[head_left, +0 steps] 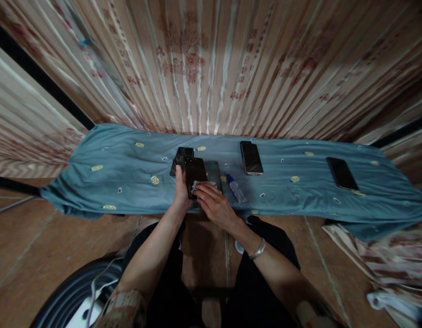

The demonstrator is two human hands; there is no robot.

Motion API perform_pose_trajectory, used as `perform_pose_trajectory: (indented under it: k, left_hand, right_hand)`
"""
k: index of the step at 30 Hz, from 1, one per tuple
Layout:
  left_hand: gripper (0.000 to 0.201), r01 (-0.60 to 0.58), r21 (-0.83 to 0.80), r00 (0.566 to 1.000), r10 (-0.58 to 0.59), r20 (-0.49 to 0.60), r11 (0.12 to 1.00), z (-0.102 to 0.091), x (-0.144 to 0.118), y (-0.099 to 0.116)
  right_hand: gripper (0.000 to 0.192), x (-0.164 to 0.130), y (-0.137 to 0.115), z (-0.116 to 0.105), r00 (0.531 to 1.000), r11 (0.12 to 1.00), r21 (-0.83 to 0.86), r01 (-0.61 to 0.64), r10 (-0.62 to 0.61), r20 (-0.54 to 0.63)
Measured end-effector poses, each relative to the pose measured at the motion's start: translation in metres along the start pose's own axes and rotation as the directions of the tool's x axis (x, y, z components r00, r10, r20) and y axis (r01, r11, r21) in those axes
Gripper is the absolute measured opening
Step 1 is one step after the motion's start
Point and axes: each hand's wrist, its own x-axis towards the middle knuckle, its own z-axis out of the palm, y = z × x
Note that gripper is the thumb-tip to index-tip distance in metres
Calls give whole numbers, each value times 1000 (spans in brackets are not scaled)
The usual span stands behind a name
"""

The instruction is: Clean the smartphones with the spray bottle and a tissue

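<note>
We are gripping a black phone (195,169), long axis pointing forward, in our left hand (181,190), our right hand (213,203) holding a pale cloth (201,182) at its near-right edge.

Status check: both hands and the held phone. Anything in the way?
Left hand holds dark phone. Right hand presses pale cloth against it. Blue-capped tube lies nearby, not blocking.

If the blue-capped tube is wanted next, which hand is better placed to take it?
Probably the right hand: it is nearer the tube, though it holds a pale cloth against the dark phone. The left hand grips that phone, farther from the tube.
</note>
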Motion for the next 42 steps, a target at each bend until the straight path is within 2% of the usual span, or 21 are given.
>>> perform_pose_trajectory:
  k: [9,16,21,35,42]
  left_hand:
    - [73,-24,-6,999,24,31,1000,-5,5,1]
    - [69,11,17,998,-12,68,1000,-5,4,-6]
    - [63,31,27,997,-33,75,999,0,-1,-10]
    - [55,117,-39,993,-117,15,992,8,-8,-19]
    - [52,176,-67,984,-174,24,982,13,-13,-21]
  right_hand:
    - [34,-2,12,-3,998,998,65,10,-7,-60]
    - [43,-5,22,-4,998,998,18,-62,62,6]
    - [44,-4,24,-5,997,997,-19,-72,72,6]
    - [54,-1,30,-6,992,994,-31,-108,109,58]
    - [54,2,32,-6,989,989,-69,-130,135,66]
